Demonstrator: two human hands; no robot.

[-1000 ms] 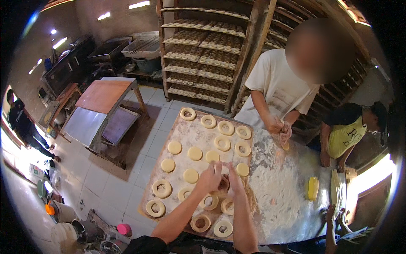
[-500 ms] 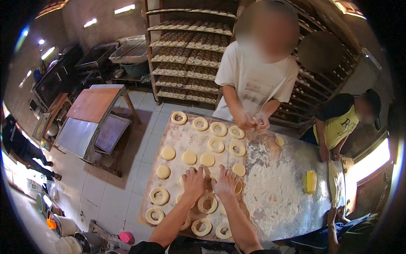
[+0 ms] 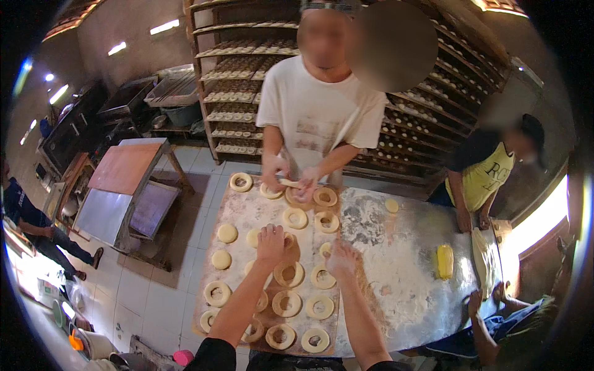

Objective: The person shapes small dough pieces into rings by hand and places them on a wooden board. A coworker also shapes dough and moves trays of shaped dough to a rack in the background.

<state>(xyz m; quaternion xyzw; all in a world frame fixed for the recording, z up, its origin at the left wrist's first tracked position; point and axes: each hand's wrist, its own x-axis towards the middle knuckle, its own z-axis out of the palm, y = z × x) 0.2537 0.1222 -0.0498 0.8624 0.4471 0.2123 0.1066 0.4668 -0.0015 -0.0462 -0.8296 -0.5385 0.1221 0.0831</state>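
A floured wooden board carries rows of pale dough rings and flat round dough discs. My left hand is over the middle of the board, its fingers stretched forward beside a piece of dough with an opening in it, partly covered by the hand. Toward the board's right edge, my right hand is beside a small round dough disc; motion smears its fingers. Just in front of my hands lies a dough ring.
Across the board a person in a white shirt handles dough in both hands. A floured metal tabletop with a yellow packet lies right. Another person stands at its far edge. Racks of dough rings stand behind.
My hands have parted: the right moved rightward toward a disc, the left slightly forward, exposing a dough ring. The view shifted right. The person opposite now has their hands over the board's far rows.
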